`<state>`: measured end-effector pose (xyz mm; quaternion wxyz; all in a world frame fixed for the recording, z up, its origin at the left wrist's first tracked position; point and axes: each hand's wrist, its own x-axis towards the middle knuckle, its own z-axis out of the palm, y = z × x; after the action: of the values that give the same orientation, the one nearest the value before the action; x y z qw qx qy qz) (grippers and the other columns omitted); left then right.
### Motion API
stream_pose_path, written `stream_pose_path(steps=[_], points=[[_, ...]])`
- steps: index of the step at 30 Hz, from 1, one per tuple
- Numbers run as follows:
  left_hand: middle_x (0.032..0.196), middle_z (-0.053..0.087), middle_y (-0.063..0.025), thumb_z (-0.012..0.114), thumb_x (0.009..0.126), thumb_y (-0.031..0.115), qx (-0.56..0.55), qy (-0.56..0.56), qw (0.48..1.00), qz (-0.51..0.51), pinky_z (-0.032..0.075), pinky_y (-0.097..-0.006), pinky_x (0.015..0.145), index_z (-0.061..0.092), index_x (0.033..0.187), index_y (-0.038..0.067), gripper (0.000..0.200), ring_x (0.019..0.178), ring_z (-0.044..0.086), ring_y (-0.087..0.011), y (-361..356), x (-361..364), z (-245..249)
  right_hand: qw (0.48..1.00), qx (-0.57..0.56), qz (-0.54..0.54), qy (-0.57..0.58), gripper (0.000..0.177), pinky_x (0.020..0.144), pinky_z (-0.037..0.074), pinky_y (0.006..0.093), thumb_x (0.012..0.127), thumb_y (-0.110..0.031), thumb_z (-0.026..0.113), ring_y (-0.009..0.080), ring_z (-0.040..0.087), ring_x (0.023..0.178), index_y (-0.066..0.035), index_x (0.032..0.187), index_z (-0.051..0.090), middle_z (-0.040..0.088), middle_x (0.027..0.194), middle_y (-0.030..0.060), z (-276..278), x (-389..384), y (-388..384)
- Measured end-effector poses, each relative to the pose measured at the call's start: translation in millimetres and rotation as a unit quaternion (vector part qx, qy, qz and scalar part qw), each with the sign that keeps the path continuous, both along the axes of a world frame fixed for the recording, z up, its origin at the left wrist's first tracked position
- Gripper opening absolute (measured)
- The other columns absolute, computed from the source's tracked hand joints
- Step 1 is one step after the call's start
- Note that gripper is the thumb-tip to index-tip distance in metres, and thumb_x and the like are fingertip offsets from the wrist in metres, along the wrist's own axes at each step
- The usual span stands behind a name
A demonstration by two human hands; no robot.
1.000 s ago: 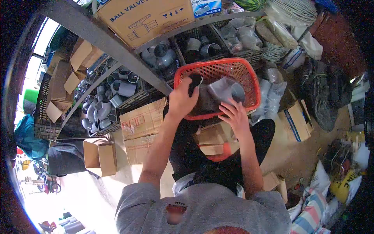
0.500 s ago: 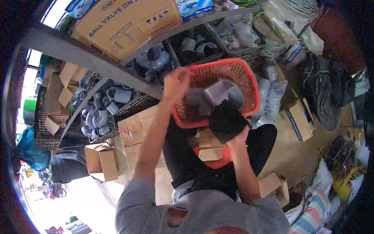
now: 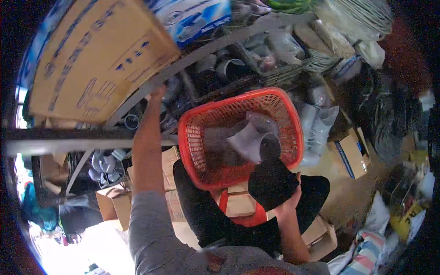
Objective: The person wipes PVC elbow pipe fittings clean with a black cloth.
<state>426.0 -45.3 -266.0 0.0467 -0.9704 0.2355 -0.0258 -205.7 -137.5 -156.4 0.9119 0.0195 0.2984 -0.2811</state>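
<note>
Got a red basket (image 3: 184,156) right up front with a grey fitting (image 3: 245,142) lying inside, right of the middle, round mouth facing the near side. Gripping a black cloth (image 3: 272,183) in the right hand (image 3: 289,198), over the basket's near edge. Can see the thumb up along the cloth's side, can't tell how the other fingers sit behind it. Looks super close to the fitting's mouth from up here, can't say if actually touching.

Reaching way out with the left hand (image 3: 157,93), well apart from the basket, by the metal bar (image 3: 215,43) and near a big carton (image 3: 101,59). Way too blurry to call those fingers spread or pinching, so can't tell. Also spotted: clear bags (image 3: 316,133) just right of the basket, then a small box (image 3: 352,153) farther right.
</note>
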Motion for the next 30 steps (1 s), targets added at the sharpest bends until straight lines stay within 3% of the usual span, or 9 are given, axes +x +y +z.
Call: stream_pose_path(steps=[4, 6, 7, 9, 14, 20, 22, 26, 30], points=[[0.122, 0.07, -0.0166, 0.054, 0.091, 0.06, 0.157, -0.068, 0.985, -0.027, 0.045, -0.0626, 0.101, 0.059, 0.139, 0.026, 0.059, 0.118, 0.061, -0.0439, -0.2, 14.0, 8.9, 0.996, 0.044, -0.068, -0.039, 0.072, 0.112, 0.04, 0.0536, 0.101, -0.062, 0.037, 0.0376, 0.058, 0.126, -0.005, 0.143, 0.052, 0.056, 0.143, 0.0165, -3.1, -3.6, -8.0], [0.123, 0.067, -0.0161, 0.06, 0.092, 0.04, 0.199, -0.003, 0.975, -0.095, 0.054, -0.051, 0.094, 0.067, 0.126, 0.014, 0.044, 0.116, 0.063, -0.0401, 22.2, 86.7, -52.4, 0.995, 0.098, 0.009, 0.028, 0.083, 0.112, 0.04, 0.0565, 0.095, -0.071, 0.041, 0.0396, 0.056, 0.127, -0.004, 0.143, 0.052, 0.058, 0.141, 0.0187, -12.0, -5.1, -5.0], [0.123, 0.067, -0.0161, 0.06, 0.092, 0.04, 0.206, -0.005, 0.971, -0.12, 0.054, -0.051, 0.094, 0.067, 0.126, 0.014, 0.044, 0.116, 0.063, -0.0401, 29.5, 109.7, -67.9, 0.984, 0.15, -0.024, -0.093, 0.085, 0.111, 0.042, 0.0562, 0.095, -0.072, 0.041, 0.0395, 0.058, 0.125, -0.003, 0.142, 0.052, 0.059, 0.139, 0.0194, -13.6, -7.9, -4.7], [0.145, 0.051, -0.0204, 0.059, 0.094, 0.041, 0.096, -0.003, 0.995, -0.02, 0.054, -0.0489, 0.096, 0.044, 0.149, 0.008, 0.066, 0.132, 0.051, -0.0394, 34.3, 137.8, -83.5, 0.984, 0.164, -0.031, -0.06, 0.085, 0.11, 0.043, 0.0556, 0.095, -0.072, 0.04, 0.0394, 0.059, 0.123, -0.002, 0.142, 0.052, 0.06, 0.138, 0.0198, -12.6, -7.5, -9.0], [0.152, 0.044, -0.0217, 0.06, 0.093, 0.042, 0.191, -0.02, 0.977, 0.088, 0.048, -0.0474, 0.109, 0.035, 0.154, 0.002, 0.077, 0.14, 0.045, -0.0353, 43.6, 130.0, -108.3, 0.988, 0.154, -0.016, -0.019, 0.086, 0.107, 0.046, 0.0542, 0.096, -0.072, 0.039, 0.0396, 0.062, 0.119, -0.001, 0.141, 0.053, 0.061, 0.135, 0.0205, -15.4, -5.7, -4.3], [0.131, 0.064, -0.0196, 0.072, 0.081, 0.046, 0.044, -0.056, 0.99, 0.125, 0.054, -0.0436, 0.098, 0.053, 0.143, 0.004, 0.078, 0.122, 0.063, -0.0347, 58.8, 102.1, -75.9, 0.986, 0.158, -0.001, -0.052, 0.081, 0.107, 0.046, 0.0537, 0.098, -0.07, 0.038, 0.0382, 0.061, 0.12, -0.001, 0.139, 0.055, 0.062, 0.135, 0.0193, 0.2, -14.1, -4.0], [0.114, 0.072, -0.0155, 0.079, 0.072, 0.044, -0.141, -0.023, 0.956, 0.257, 0.057, -0.0406, 0.091, 0.063, 0.13, 0.003, 0.073, 0.104, 0.071, -0.0322, 48.4, 32.8, -38.5, 0.993, 0.11, -0.01, -0.051, 0.079, 0.107, 0.046, 0.053, 0.098, -0.069, 0.038, 0.0377, 0.062, 0.12, -0.002, 0.138, 0.055, 0.062, 0.134, 0.0187, 11.0, -21.1, -0.3], [0.108, 0.073, -0.0109, 0.08, 0.071, 0.041, -0.062, 0.07, 0.98, 0.177, 0.06, -0.0387, 0.078, 0.068, 0.118, 0.003, 0.062, 0.092, 0.072, -0.0227, 80.7, -10.2, -38.7, 0.991, 0.104, -0.006, -0.08, 0.076, 0.107, 0.046, 0.0526, 0.099, -0.066, 0.039, 0.0378, 0.062, 0.119, -0.002, 0.137, 0.056, 0.063, 0.133, 0.0183, 1.0, -32.2, 16.3], [0.109, 0.068, -0.0191, 0.074, 0.081, 0.009, -0.517, 0.253, 0.804, 0.147, 0.064, -0.0408, 0.076, 0.062, 0.126, -0.006, 0.049, 0.088, 0.07, -0.0294, 88.6, -42.1, -55.9, 0.995, 0.04, -0.02, -0.09, 0.072, 0.107, 0.047, 0.0518, 0.101, -0.061, 0.04, 0.0375, 0.062, 0.119, -0.002, 0.137, 0.056, 0.063, 0.133, 0.0181, 0.2, -32.1, 23.0]])
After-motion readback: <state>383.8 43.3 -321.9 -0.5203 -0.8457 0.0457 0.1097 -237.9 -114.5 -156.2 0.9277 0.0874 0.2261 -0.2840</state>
